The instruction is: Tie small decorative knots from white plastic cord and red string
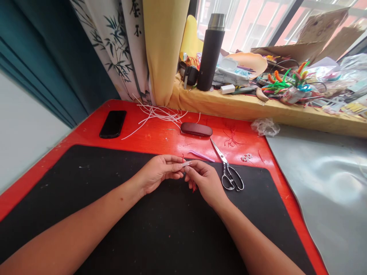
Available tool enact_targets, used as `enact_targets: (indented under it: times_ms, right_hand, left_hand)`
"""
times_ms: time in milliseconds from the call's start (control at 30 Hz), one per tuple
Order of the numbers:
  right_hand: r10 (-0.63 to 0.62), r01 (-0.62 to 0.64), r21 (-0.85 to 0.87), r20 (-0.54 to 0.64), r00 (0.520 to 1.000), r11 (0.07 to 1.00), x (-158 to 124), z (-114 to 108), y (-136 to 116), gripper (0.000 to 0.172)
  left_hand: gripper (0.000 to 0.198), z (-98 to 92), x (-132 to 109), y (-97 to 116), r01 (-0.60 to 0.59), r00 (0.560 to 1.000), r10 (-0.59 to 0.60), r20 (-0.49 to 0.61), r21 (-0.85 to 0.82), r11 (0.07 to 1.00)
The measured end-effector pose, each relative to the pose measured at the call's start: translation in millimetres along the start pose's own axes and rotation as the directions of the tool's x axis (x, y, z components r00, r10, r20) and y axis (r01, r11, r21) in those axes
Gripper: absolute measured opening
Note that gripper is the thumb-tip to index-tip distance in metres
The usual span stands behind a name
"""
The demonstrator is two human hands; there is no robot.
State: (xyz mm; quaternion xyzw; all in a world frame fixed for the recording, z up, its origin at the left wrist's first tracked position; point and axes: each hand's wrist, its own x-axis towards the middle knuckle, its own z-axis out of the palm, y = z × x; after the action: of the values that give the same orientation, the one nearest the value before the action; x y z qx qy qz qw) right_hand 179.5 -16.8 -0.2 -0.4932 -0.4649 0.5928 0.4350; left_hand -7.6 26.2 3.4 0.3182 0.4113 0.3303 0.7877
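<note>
Over one black mat [114,214], two hands' fingers [174,168] pinch one small strip [187,164] beside one scissors [229,172].

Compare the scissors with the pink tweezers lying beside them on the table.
The scissors are silver metal with looped handles; the pink tweezers are a plain slim strip without loops. The scissors are clearly longer and lie partly on the black mat, while the tweezers lie wholly on the red tabletop. Both lie flat, untouched, just beyond the right hand.

A red table [160,137] carries a black mat [143,229], phone [112,124], glasses case [196,129], scissors [228,168] and white strips [157,114].
</note>
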Motion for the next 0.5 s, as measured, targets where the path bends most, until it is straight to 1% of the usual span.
enact_targets:
  times_ms: [167,300,500]
  right_hand:
    - [0.000,0.001,-0.014,0.007,1.000,1.000,-0.1,-0.8,0.1,0.030]
    - [0.015,-0.015,-0.026,-0.004,1.000,1.000,-0.3,-0.8,0.1,0.030]
    - [0.018,-0.018,-0.052,0.001,1.000,0.999,-0.6,-0.5,-0.8,0.030]
  left_hand:
    - [0.027,0.3,-0.1,-1.1,-0.045,0.999,0.045,0.003,0.022,0.999]
    - [0.029,-0.2,1.0,-2.6,-0.080,0.997,0.079,0.009,0.061,0.995]
    - [0.030,-1.2,0.9,-2.2,-0.078,0.997,0.078,0.009,0.082,0.994]
